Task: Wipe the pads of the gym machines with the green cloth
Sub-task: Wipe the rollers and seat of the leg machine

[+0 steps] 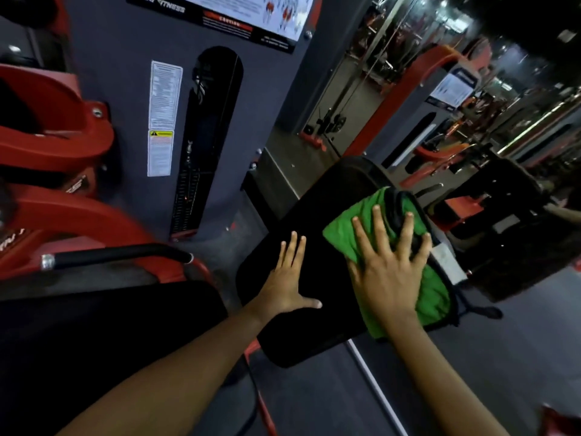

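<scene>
Gym machine tower [132, 127], grey with red arms, behind a black seat pad [317, 247].
Green cloth [434, 294] lies on the pad's right side, pressed flat under the right hand [388, 269] with fingers spread; the left hand [287, 284], also spread, rests on bare pad just beside it.

Left of pad: I see the black handle bar [116, 253] and red frame [56, 127] crowding in.
Right edge: open floor [471, 357] — but another machine [509, 234] stands near.
</scene>
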Demonstrator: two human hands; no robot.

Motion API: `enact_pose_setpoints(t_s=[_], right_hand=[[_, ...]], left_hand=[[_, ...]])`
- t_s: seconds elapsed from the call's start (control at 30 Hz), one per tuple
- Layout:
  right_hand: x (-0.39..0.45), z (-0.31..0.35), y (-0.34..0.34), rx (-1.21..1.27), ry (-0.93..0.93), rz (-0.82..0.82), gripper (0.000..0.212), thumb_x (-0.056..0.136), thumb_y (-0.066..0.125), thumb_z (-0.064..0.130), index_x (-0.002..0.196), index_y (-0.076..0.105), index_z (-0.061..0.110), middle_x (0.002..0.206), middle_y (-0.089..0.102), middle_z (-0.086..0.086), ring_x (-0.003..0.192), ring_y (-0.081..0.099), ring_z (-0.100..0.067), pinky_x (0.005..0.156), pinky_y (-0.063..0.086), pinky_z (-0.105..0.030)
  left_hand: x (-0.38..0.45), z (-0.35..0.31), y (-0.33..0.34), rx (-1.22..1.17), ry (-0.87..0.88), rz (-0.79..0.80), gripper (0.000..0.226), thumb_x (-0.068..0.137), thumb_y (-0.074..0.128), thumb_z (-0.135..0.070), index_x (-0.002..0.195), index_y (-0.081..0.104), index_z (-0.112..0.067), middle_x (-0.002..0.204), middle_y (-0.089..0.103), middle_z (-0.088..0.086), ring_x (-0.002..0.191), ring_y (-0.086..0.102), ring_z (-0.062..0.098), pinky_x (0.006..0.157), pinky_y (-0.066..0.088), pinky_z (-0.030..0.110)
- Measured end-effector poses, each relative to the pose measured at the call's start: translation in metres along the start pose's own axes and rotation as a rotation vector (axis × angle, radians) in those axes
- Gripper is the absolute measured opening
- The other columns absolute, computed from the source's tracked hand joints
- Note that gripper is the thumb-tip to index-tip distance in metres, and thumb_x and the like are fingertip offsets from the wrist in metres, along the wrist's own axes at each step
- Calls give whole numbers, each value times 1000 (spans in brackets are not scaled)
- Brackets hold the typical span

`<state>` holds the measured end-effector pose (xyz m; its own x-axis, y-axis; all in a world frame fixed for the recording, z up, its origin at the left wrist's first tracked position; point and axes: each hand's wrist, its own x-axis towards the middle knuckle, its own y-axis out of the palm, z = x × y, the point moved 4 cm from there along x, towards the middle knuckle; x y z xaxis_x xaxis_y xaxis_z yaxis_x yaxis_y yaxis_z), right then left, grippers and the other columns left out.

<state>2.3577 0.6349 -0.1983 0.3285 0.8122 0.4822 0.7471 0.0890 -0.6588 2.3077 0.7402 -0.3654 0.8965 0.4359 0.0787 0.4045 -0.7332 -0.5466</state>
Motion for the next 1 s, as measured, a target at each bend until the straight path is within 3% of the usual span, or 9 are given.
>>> enact_pose_setpoints(t_s=[0.13, 0.27, 0.37, 0.43, 0.53, 0.63, 0.8, 0.87, 1.0], right_hand=[[-2, 31, 25, 20, -240, 58, 84, 66, 79, 45, 139, 49, 18, 147, 41, -11, 140, 12, -45, 111, -3, -59], [-37, 12, 26, 40, -296, 70, 73, 72, 73, 42, 138, 50, 21, 145, 45, -8, 145, -11, -34, 114, -3, -54], [-7, -2, 5, 19, -64, -13, 66, 80, 54, 44, 141, 46, 23, 150, 37, -7, 144, 4, -40, 112, 2, -57], [23, 8, 7, 30, 9, -19, 67, 81, 62, 43, 141, 45, 21, 152, 34, -10, 139, 12, -45, 109, 2, -59], [28, 39, 26, 5, -199, 29, 75, 72, 74, 46, 137, 51, 17, 146, 42, -12, 136, 18, -46, 109, 1, -61], [-2, 38, 36, 22, -361, 69, 79, 65, 80, 44, 135, 54, 17, 142, 48, -10, 136, 22, -43, 112, -3, -56], [14, 15, 13, -21, -93, -49, 68, 80, 52, 46, 142, 44, 22, 152, 35, -6, 141, 11, -42, 112, -8, -54], [38, 29, 20, -26, -55, -7, 68, 84, 55, 48, 145, 39, 22, 154, 29, -8, 141, 4, -44, 109, -12, -56], [18, 70, 50, -33, -393, 117, 81, 66, 76, 50, 137, 52, 19, 144, 45, -10, 138, 23, -46, 111, -7, -57]], left_hand=[[-2, 10, 11, -28, 39, -55, 135, 60, 83, -49, 139, -25, -28, 142, -41, -14, 137, -30, 17, 115, -2, 36], [-7, 12, 18, -30, 35, -39, 134, 63, 83, -46, 138, -27, -30, 142, -41, -13, 139, -29, 19, 115, -1, 35], [-5, 12, 15, -12, 12, -30, 134, 64, 83, -45, 138, -28, -30, 144, -41, -12, 140, -27, 19, 116, 3, 36], [-7, 13, 17, 1, -21, -25, 133, 65, 81, -47, 137, -30, -32, 147, -40, -9, 141, -25, 19, 116, 7, 42], [-15, 21, 28, -6, -132, 25, 131, 69, 78, -48, 142, -29, -26, 151, -36, 1, 144, -20, 23, 115, 9, 52], [-27, 31, 40, 32, -157, 74, 132, 70, 78, -48, 143, -28, -22, 150, -37, 0, 144, -20, 24, 115, 10, 52], [-30, 37, 44, 0, -134, 93, 137, 65, 81, -48, 140, -33, -25, 148, -41, -2, 142, -24, 24, 115, 8, 53], [-32, 38, 46, 14, -134, 87, 137, 65, 80, -49, 136, -35, -28, 146, -42, -4, 142, -24, 22, 115, 8, 52], [-34, 42, 47, 43, -116, 100, 134, 67, 78, -52, 138, -34, -26, 141, -44, -9, 143, -23, 20, 115, 7, 53]])
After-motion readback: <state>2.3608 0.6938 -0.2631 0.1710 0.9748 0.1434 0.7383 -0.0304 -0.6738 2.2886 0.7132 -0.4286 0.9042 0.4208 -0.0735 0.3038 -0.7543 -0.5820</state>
